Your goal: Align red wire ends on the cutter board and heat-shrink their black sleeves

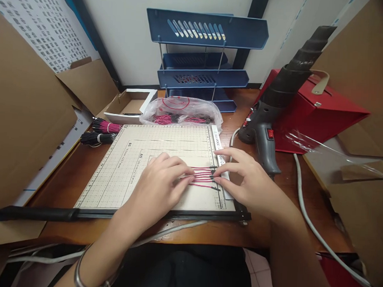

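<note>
Several thin red wires (pixel 204 177) with black ends lie side by side across the right part of a paper cutter's board (pixel 113 186). My left hand (pixel 164 180) covers their left part, thumb and forefinger closed on the wires. At the other side, my right hand (pixel 245 175) has its thumb and a finger pinched at the black end of a middle wire. Its forefinger stretches out above, by the cutter's white ruler edge (pixel 229 192). The left ends of the wires are hidden under my left hand.
Wire bundles (pixel 98 138), red and black, lie beyond the board's left edge. Behind it are a plastic bag (pixel 193 104) of red wires, an open white box (pixel 128 104) and a blue tray rack (pixel 202 78). At right stand a heat gun (pixel 267 117) and a red box (pixel 335 109).
</note>
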Action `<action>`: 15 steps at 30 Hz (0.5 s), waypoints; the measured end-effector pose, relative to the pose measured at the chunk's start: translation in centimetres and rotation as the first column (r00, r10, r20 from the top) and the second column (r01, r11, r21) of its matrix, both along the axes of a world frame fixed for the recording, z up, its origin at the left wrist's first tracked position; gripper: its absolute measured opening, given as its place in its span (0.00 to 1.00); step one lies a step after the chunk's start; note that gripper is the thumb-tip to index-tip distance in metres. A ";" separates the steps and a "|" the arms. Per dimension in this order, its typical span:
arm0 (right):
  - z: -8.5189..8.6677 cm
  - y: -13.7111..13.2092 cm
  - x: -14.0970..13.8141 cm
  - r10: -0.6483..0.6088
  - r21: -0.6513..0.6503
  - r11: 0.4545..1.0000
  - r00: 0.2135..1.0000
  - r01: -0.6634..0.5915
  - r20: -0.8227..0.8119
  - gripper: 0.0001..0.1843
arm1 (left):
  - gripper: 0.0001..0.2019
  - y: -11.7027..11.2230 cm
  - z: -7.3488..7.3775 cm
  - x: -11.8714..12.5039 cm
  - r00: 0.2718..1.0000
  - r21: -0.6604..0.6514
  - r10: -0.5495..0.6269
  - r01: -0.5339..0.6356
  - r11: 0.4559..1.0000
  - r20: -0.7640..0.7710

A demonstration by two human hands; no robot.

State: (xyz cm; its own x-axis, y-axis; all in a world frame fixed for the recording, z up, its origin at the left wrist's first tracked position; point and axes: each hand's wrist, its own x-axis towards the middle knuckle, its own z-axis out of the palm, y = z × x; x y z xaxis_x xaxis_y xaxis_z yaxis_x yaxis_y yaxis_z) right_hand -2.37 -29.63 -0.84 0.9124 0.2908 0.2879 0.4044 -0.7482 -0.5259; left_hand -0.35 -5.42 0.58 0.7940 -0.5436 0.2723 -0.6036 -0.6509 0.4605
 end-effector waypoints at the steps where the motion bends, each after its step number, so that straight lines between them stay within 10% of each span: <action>1: 0.1 0.0 -0.1 0.017 -0.005 1.000 1.000 -0.017 -0.006 0.07 | 0.07 0.3 0.0 -0.4 1.000 -0.021 0.007 -0.007 1.000 0.003; 15: -0.3 0.3 -0.3 0.005 -0.045 0.999 0.998 -0.008 -0.069 0.07 | 0.05 0.3 -1.5 -2.2 0.998 -0.033 0.040 -0.038 0.999 0.039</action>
